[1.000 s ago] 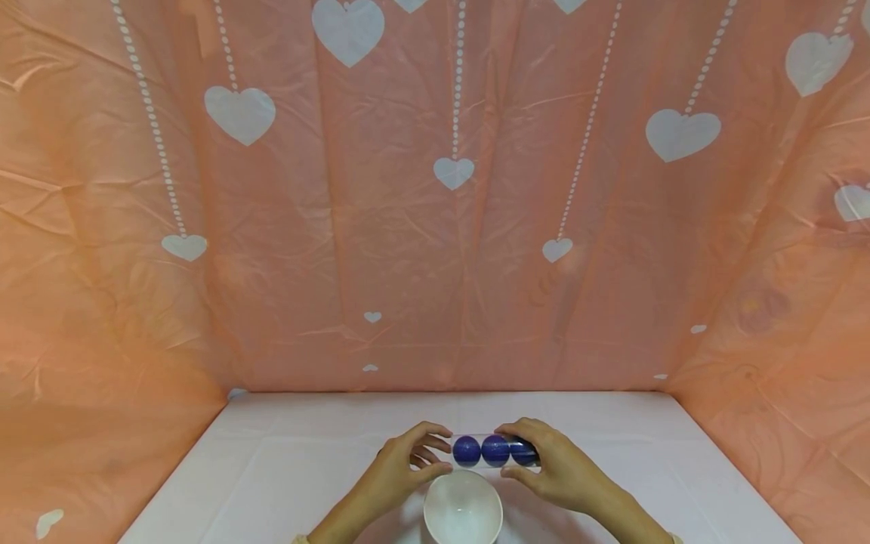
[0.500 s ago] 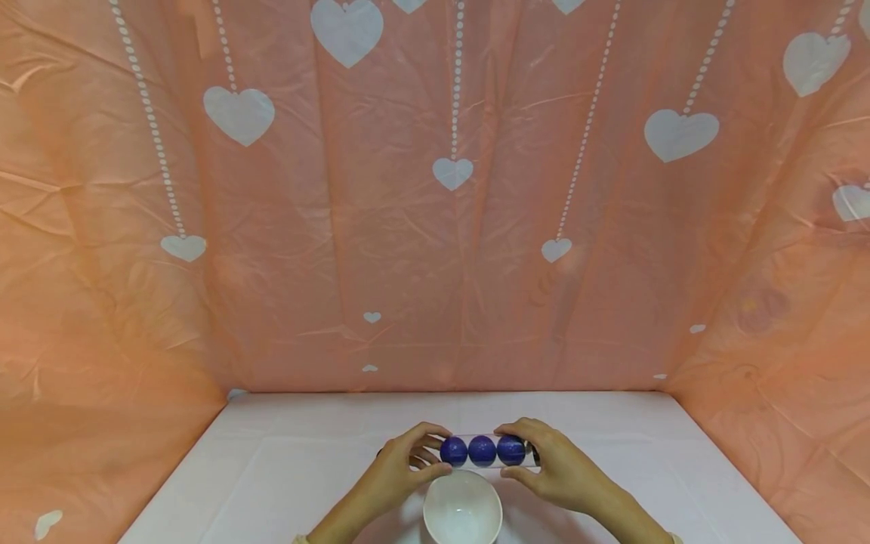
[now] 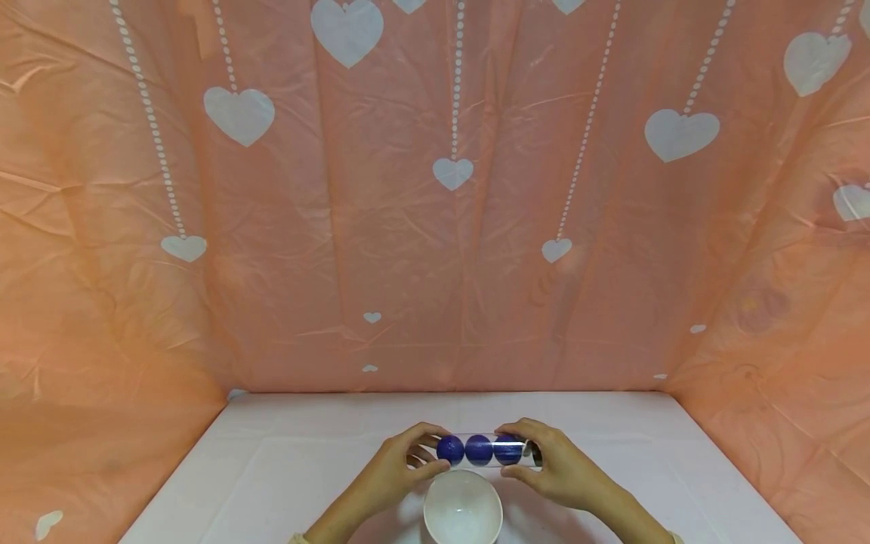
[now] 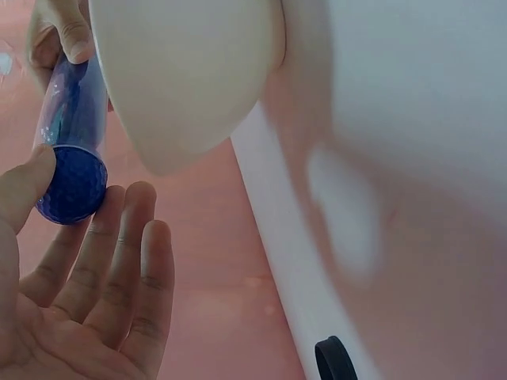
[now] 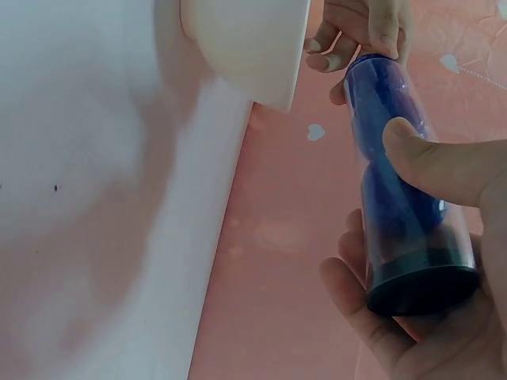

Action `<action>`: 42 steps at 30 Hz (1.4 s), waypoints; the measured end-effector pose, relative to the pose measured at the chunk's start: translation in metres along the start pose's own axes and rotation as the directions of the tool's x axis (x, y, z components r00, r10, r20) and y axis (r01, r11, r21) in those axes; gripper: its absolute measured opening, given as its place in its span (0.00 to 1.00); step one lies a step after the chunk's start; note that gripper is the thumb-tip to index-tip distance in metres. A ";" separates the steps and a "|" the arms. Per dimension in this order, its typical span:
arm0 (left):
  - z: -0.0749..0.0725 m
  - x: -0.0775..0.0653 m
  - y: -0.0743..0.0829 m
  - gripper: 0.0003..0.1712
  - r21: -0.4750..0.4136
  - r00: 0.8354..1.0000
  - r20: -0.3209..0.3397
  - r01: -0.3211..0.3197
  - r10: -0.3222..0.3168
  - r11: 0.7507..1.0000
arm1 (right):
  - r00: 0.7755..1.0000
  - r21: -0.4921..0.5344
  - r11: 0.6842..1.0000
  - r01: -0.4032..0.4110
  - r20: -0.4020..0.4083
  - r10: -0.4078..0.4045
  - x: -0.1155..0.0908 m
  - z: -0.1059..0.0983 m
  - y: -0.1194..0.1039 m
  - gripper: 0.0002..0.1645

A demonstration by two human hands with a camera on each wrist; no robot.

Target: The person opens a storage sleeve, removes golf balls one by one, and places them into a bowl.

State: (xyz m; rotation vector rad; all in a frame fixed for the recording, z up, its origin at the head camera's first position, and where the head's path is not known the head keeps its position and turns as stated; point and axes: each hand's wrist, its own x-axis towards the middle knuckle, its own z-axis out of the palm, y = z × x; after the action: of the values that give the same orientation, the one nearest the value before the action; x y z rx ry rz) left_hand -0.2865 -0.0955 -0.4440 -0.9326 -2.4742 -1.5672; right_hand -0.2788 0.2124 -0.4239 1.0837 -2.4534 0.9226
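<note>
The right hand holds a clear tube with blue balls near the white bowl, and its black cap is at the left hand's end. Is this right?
No, the black cap is at the end the right hand holds, as the right wrist view shows. The rest stands: this hand holds a clear tube with blue balls near the white bowl.

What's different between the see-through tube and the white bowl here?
The see-through tube is clear and long; the white bowl is opaque and wide-mouthed. The tube is held sideways in the right hand, while the bowl stands upright on the table. Three blue balls line up along the tube, but no ball shows in the bowl. Both are round in cross-section.
</note>
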 end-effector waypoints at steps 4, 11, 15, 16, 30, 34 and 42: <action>-0.002 0.000 0.000 0.20 0.013 1.000 0.007 0.000 0.000 1.000 | 1.000 0.000 1.000 0.002 0.000 -0.002 -0.001 -0.001 0.002 0.25; -0.010 0.000 0.003 0.21 0.019 0.999 0.051 -0.001 0.000 1.000 | 0.998 0.017 0.998 0.068 -0.020 -0.067 -0.001 -0.001 0.005 0.24; -0.016 0.000 0.004 0.21 0.034 0.997 0.077 0.005 -0.007 0.999 | 0.998 0.031 0.998 0.055 -0.018 -0.055 0.000 -0.001 0.006 0.23; -0.017 0.000 0.004 0.21 0.040 0.996 0.084 0.007 -0.010 0.999 | 0.998 0.034 0.998 0.053 -0.017 -0.052 0.000 -0.001 0.006 0.23; -0.028 -0.002 0.001 0.19 0.091 0.977 0.213 -0.029 0.009 0.995 | 1.000 0.055 0.998 -0.009 -0.008 0.009 -0.001 -0.004 0.010 0.24; -0.030 -0.003 0.000 0.19 0.095 0.965 0.263 -0.047 0.020 0.994 | 1.000 0.036 0.999 -0.002 -0.022 0.003 -0.001 -0.003 0.012 0.24; -0.031 -0.004 0.000 0.19 0.140 0.937 0.341 -0.125 0.070 0.982 | 0.999 0.035 0.999 0.005 -0.042 -0.004 -0.001 -0.003 0.014 0.23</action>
State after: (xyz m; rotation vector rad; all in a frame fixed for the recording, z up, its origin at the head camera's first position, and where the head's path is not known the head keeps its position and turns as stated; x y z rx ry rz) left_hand -0.2915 -0.1235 -0.4306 -1.3703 -2.6702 -1.2440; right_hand -0.2887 0.2219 -0.4281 1.0706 -2.4088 0.9809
